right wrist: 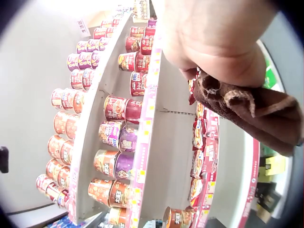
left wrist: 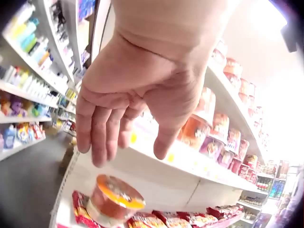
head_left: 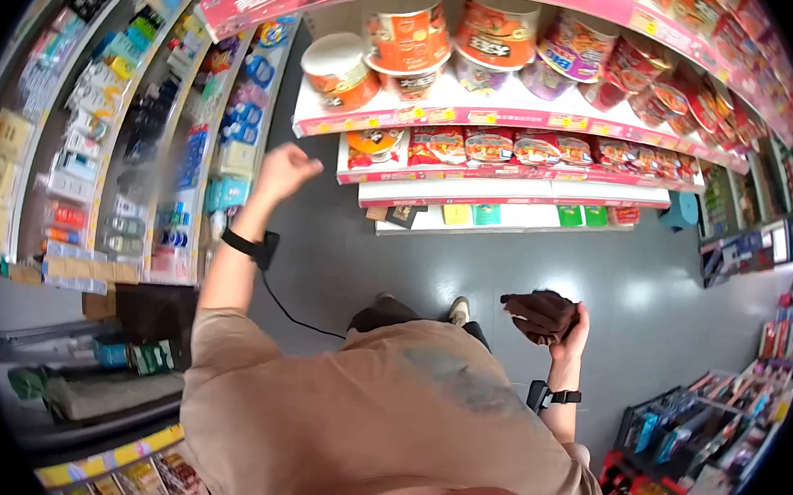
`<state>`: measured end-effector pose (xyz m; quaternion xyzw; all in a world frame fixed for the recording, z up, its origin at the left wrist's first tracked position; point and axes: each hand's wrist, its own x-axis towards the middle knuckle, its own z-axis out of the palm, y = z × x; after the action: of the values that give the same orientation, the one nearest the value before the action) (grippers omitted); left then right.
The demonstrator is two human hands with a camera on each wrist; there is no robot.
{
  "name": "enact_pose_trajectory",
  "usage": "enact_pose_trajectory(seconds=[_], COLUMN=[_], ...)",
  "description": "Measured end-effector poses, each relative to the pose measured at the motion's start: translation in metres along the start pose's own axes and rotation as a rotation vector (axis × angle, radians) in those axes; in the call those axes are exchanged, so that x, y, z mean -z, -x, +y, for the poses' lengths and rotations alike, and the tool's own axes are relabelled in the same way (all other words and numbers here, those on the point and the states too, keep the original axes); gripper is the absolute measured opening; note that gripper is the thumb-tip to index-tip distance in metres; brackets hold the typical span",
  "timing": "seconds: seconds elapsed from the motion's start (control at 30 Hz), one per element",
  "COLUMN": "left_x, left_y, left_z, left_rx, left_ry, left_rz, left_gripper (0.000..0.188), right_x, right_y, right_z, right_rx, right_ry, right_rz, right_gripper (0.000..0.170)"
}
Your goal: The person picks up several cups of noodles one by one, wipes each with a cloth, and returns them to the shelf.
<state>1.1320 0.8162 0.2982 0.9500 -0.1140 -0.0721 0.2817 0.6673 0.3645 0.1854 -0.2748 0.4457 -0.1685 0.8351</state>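
Note:
My left hand (head_left: 284, 173) hangs in the air left of the shelf unit's front corner and holds nothing. Its fingers droop loosely in the left wrist view, just above a noodle cup with an orange lid (left wrist: 116, 197), with a gap between. That cup stands at the left end of a lower shelf, among red noodle packets (left wrist: 145, 220). Off to the right of my body, my right hand (head_left: 577, 336) grips a crumpled dark brown cloth (head_left: 539, 314). In the right wrist view the cloth (right wrist: 247, 107) bunches out from under the curled hand.
Noodle tubs (head_left: 496, 36) line the upper shelf (head_left: 525, 116), some stacked in twos. Packets fill the shelf below. Toiletry shelves (head_left: 101, 135) run along the left. A rack (head_left: 706, 416) stands at the lower right. From the left wristband a black cable (head_left: 295, 314) hangs above the grey floor (head_left: 395, 266).

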Motion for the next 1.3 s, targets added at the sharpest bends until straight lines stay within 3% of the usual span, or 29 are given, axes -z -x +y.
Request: enact_pose_trajectory(seconds=[0.07,0.13,0.17,0.23,0.3,0.43,0.47,0.53,0.63,0.73,0.77,0.8,0.83,0.87,0.93,1.0,1.07,1.13,1.2,1.23,1.27,1.3], left_x=[0.05,0.07,0.069,0.075,0.067,0.04,0.044,0.031,0.043,0.047,0.062,0.071,0.08,0.091,0.081,0.078,0.053,0.019,-0.015,-0.031,-0.051,-0.057], left_y=[0.005,-0.01,-0.028,-0.047,-0.069,-0.147,-0.141,-0.175,-0.155,-0.144,-0.127,-0.112,-0.106,-0.092,-0.072,-0.005,0.053,0.097,0.127,0.139,0.145,0.153], left_z=[0.027,0.047,0.046,0.083,0.104,0.087,0.11,0.095,0.113,0.105,0.112,0.109,0.097,0.091,0.044,0.038,0.048,0.069,0.102,0.119,0.122,0.132], left_rx=[-0.066,-0.255,-0.383,-0.484,-0.427,-0.433,-0.375,-0.414,-0.423,-0.505,-0.448,-0.541,-0.524,-0.618,-0.522,-0.375,-0.45,-0.459,-0.49,-0.508,-0.555,-0.632], left_ry=[0.023,0.123,0.031,-0.032,-0.107,-0.166,-0.251,-0.32,-0.205,-0.257,-0.248,-0.139,-0.039,0.125,0.419,0.559,0.533,0.692,0.773,0.789,0.71,0.566], left_rz=[0.211,0.241,0.32,0.292,0.279,0.171,0.093,0.124,0.126,0.295,0.217,0.311,0.331,0.319,0.617,0.477,0.429,0.228,0.028,-0.051,-0.06,-0.124], left_gripper=[0.051,0.089,0.101,0.125,0.136,0.147,0.144,0.137,0.124,0.114,0.103,0.093,0.085,0.083,0.093,0.108,0.107,0.113,0.122,0.129,0.134,0.139], right_x=[0.01,0.017,-0.002,0.004,-0.01,-0.047,-0.041,-0.04,-0.032,-0.038,-0.042,-0.036,-0.045,-0.05,-0.063,-0.081,-0.101,-0.117,-0.138,-0.171,-0.198,-0.222], right_y=[-0.015,-0.04,-0.033,-0.052,-0.045,-0.009,-0.004,-0.002,0.001,0.007,0.011,0.002,0.014,0.019,0.029,0.042,0.057,0.064,0.078,0.083,0.081,0.088], right_z=[-0.001,0.004,-0.003,-0.006,-0.015,-0.03,-0.031,-0.026,-0.023,-0.022,-0.022,-0.017,-0.025,-0.024,-0.025,-0.031,-0.034,-0.042,-0.053,-0.069,-0.071,-0.069], right_rx=[-0.051,-0.056,-0.043,0.057,0.075,0.065,0.087,0.101,0.092,0.075,0.076,0.098,0.046,0.058,0.089,0.128,0.191,0.238,0.314,0.513,0.986,1.237], right_ry=[0.017,0.004,0.007,0.012,0.009,0.011,0.012,-0.026,-0.012,-0.009,-0.008,-0.007,0.036,0.017,-0.004,-0.01,0.055,0.226,0.481,0.733,0.925,0.986], right_rz=[-0.086,-0.155,-0.13,-0.348,-0.374,-0.329,-0.334,-0.249,-0.335,-0.424,-0.446,-0.415,-0.542,-0.513,-0.525,-0.604,-0.719,-0.882,-1.099,-1.329,-1.472,-1.557], right_gripper=[0.036,0.037,0.035,0.035,0.034,0.031,0.031,0.029,0.03,0.03,0.029,0.03,0.029,0.032,0.041,0.052,0.064,0.067,0.064,0.054,0.053,0.053])
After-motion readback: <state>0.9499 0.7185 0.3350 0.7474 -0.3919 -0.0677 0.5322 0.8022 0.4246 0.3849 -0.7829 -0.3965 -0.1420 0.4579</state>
